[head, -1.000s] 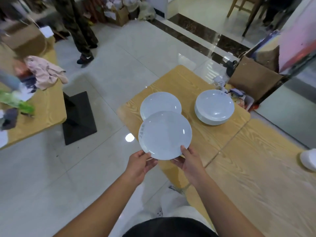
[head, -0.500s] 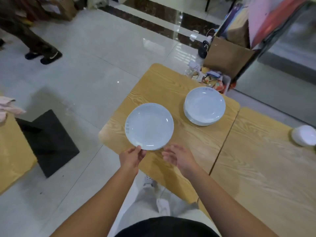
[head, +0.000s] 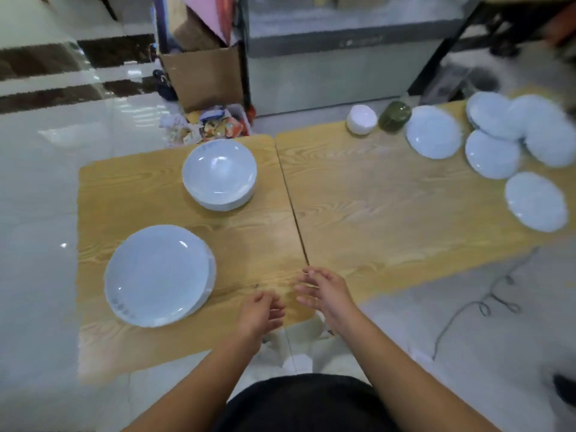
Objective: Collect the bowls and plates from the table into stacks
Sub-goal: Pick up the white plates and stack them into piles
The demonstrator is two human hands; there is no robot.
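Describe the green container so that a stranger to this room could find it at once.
Look at the right-hand wooden table, the one with loose white plates spread over its right end. On its far edge, a small white bowl stands left of those plates, and the green container sits between them. It alone is dark green; everything near it is white.
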